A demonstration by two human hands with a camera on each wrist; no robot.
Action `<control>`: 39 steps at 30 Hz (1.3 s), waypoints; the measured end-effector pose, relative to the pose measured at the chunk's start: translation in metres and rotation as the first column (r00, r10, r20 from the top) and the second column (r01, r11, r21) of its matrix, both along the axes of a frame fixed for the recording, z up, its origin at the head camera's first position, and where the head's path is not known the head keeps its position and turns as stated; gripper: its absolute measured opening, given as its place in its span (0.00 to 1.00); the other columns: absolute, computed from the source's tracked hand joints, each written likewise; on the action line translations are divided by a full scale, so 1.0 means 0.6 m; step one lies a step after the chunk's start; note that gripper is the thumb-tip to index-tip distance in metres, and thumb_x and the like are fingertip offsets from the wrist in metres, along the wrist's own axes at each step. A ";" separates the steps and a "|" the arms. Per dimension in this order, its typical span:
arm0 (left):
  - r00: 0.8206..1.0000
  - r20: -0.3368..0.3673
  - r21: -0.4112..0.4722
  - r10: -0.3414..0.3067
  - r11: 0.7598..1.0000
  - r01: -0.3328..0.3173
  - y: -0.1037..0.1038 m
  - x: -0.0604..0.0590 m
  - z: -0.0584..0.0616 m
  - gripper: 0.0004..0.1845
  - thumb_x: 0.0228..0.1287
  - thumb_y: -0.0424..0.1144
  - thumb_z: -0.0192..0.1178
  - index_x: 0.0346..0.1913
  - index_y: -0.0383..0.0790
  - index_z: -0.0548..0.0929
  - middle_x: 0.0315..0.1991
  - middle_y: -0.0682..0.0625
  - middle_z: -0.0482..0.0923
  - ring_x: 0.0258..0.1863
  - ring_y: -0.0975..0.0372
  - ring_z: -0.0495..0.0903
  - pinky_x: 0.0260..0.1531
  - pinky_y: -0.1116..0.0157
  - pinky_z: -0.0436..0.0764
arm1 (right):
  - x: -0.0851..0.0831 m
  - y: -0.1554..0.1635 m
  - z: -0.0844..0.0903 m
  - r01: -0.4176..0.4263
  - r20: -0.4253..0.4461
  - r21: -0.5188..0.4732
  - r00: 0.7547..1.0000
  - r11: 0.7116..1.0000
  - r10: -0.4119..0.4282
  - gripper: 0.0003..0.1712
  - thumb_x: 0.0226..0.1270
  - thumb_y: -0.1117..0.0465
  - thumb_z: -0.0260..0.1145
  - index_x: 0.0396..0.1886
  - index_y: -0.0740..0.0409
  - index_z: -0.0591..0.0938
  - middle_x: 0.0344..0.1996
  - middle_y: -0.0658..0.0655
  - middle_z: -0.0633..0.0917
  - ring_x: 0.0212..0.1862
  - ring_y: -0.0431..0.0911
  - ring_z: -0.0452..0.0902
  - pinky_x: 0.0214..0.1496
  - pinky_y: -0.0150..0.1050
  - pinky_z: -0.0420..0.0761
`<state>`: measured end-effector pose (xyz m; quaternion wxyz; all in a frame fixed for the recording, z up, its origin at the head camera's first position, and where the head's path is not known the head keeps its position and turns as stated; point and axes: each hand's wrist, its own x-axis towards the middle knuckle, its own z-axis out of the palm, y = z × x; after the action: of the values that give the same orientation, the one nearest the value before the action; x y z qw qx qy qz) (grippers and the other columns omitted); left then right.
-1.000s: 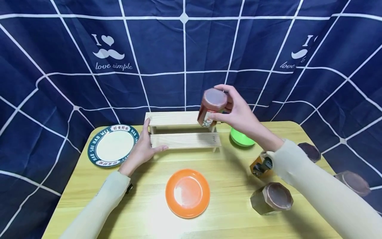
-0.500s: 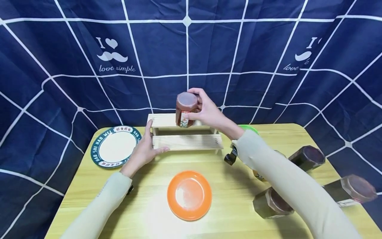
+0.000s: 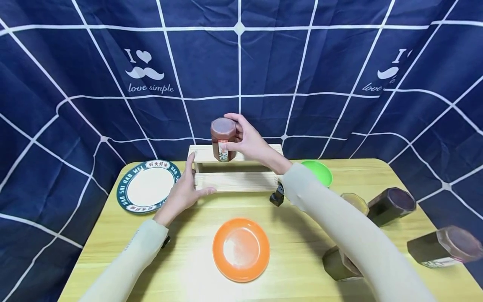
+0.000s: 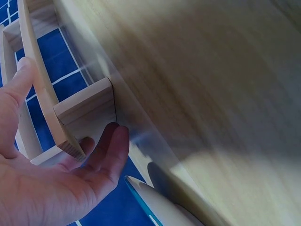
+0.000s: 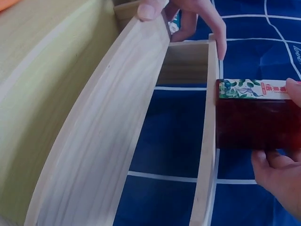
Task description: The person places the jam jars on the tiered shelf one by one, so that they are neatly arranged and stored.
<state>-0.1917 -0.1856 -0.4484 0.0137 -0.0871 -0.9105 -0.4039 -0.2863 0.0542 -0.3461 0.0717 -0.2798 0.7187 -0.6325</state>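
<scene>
My right hand [image 3: 249,141] grips a dark red jar [image 3: 223,144] with a white and red label and a pinkish octagonal lid. The jar stands upright over the left part of the top tier of a two-step wooden rack [image 3: 237,182]. In the right wrist view, the base of the jar [image 5: 258,120] is right at the top board, label side toward the front. My left hand [image 3: 185,191] holds the rack's left end. The left wrist view shows the thumb of the left hand [image 4: 56,188] on the rack's board [image 4: 44,89], with the other fingers bent around its end.
A blue-rimmed white plate [image 3: 151,187] lies left of the rack. An orange plate [image 3: 241,250] sits in front, a green bowl [image 3: 318,173] to the right. Several jars stand at the right, including a dark jar [image 3: 390,206] and a labelled jar [image 3: 439,247]. Dark blue cloth hangs behind.
My right hand has carried the red jar leftward from the right end of the rack to over the left part of its top tier. The left hand stays at the rack's end.
</scene>
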 end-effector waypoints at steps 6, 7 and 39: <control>1.000 -0.006 0.002 -0.005 1.000 0.005 -0.001 0.001 -0.002 0.74 0.58 0.53 0.85 0.89 0.55 0.34 0.69 0.22 0.73 0.62 0.34 0.80 0.58 0.35 0.78 | -0.004 -0.006 -0.007 0.001 -0.017 -0.009 1.000 1.000 -0.001 0.50 0.66 0.81 0.75 0.83 0.62 0.62 0.69 0.67 0.79 0.66 0.54 0.79 0.68 0.45 0.77; 1.000 -0.007 0.004 -0.007 1.000 0.007 -0.001 0.000 -0.002 0.74 0.59 0.53 0.85 0.89 0.55 0.34 0.69 0.22 0.73 0.63 0.34 0.80 0.58 0.35 0.77 | -0.005 -0.007 -0.008 0.001 -0.020 -0.009 1.000 1.000 -0.002 0.50 0.66 0.81 0.75 0.83 0.62 0.62 0.70 0.66 0.79 0.66 0.53 0.79 0.68 0.45 0.77; 1.000 -0.021 0.000 -0.010 1.000 0.010 -0.004 -0.005 -0.011 0.73 0.60 0.59 0.83 0.89 0.55 0.34 0.71 0.19 0.68 0.62 0.31 0.78 0.60 0.33 0.75 | 0.090 0.146 0.078 0.156 -0.075 0.118 0.986 0.981 -0.148 0.47 0.75 0.65 0.73 0.85 0.56 0.58 0.78 0.65 0.69 0.78 0.55 0.69 0.79 0.54 0.66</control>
<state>-0.1949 -0.1878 -0.4547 0.0212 -0.0960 -0.9099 -0.4030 -0.2321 0.1420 -0.2993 0.0168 -0.2398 0.7778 -0.5807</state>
